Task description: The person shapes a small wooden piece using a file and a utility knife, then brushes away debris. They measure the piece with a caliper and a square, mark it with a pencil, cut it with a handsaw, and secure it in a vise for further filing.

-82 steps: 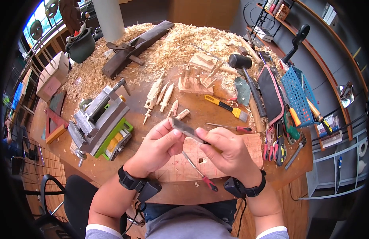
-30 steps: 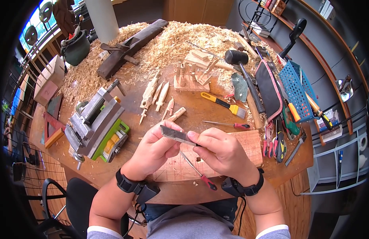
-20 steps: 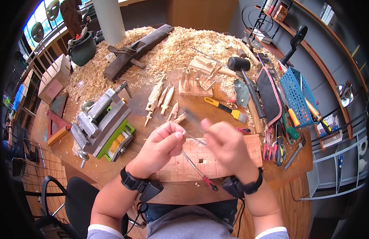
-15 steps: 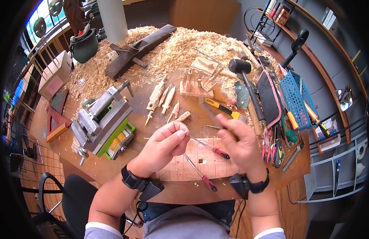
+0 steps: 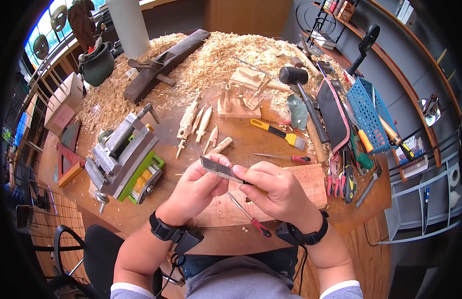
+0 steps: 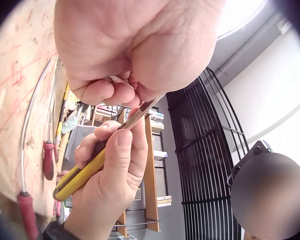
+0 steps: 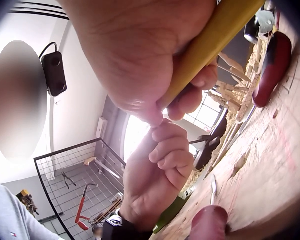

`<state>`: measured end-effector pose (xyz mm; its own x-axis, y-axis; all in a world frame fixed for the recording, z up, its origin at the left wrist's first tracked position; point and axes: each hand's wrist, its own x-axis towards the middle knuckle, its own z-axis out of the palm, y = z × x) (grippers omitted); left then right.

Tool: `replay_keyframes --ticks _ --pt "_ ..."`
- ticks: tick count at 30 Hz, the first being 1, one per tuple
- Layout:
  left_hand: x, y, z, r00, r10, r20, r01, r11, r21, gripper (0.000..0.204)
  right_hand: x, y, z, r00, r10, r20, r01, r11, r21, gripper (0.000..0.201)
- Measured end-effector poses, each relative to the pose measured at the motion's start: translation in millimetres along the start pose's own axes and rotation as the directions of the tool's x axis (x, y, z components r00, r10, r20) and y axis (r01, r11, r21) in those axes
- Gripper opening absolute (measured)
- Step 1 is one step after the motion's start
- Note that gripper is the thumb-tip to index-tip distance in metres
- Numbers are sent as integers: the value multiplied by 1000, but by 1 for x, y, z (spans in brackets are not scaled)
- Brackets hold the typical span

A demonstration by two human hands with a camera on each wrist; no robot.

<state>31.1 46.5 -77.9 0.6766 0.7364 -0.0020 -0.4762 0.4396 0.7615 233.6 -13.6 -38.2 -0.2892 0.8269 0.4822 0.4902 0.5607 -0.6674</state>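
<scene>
My right hand (image 5: 278, 188) grips a knife, its flat grey blade (image 5: 220, 168) lying across the fingertips of my left hand (image 5: 197, 188). The knife's yellow handle (image 6: 87, 175) runs through the right palm in the left wrist view. There, the curled fingers of the left hand (image 6: 135, 45) pinch a small pale piece (image 6: 118, 81), mostly hidden. Both hands are above a pale wooden board (image 5: 211, 214) with red lines and a square hole. A thin tool with a red handle (image 5: 261, 227) lies across the board's front edge.
At the left stands a grey vise (image 5: 122, 154). Carved wooden pieces (image 5: 203, 124), a brush (image 5: 278, 133) and another red-handled tool (image 5: 300, 159) lie beyond the hands. A mallet (image 5: 293, 75), pliers and a blue basket (image 5: 373, 117) are at the right; shavings (image 5: 231, 50) cover the back.
My right hand was off to the right with the knife blurred half a second ago; it is now back at the left fingers, blade across them. The left hand keeps its pinch.
</scene>
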Motion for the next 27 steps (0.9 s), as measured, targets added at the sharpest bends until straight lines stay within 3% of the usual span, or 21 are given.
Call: replay_keyframes --ticks 2,11,13,15,16,18,21,22,24,27 --pt "0 2 5 999 11 -44 -10 1000 14 14 0 0 1 1000 -4 -2 4 1000 -7 41" --pt "0 0 -6 998 47 34 -47 999 -6 9 1 5 4 1000 -13 -20 13 1000 -25 39" --pt "0 -1 -5 999 52 -7 -52 998 36 9 1 10 6 999 -26 -33 25 999 -20 37" --pt "-1 0 -4 997 65 -51 -61 995 79 10 0 15 4 995 9 -97 -15 998 -62 36" --pt "-3 1 -2 995 99 11 -99 993 57 9 0 15 -6 968 227 -105 -230 973 -16 34" --pt "-1 7 1 988 136 79 -139 990 35 9 -3 24 -17 947 239 -216 -237 971 34 32" --pt "-1 8 4 998 68 -10 -68 998 17 10 -3 12 -17 965 215 -150 -207 976 66 32" --pt "0 9 3 998 65 -9 -65 998 22 10 -2 11 -15 964 215 -155 -206 976 69 32" --pt "0 7 3 998 59 -10 -58 998 17 11 -2 8 -9 994 74 -84 -68 995 66 34" --pt "-1 2 0 996 90 19 -91 996 17 12 -1 4 -2 997 42 -57 -38 996 76 35"
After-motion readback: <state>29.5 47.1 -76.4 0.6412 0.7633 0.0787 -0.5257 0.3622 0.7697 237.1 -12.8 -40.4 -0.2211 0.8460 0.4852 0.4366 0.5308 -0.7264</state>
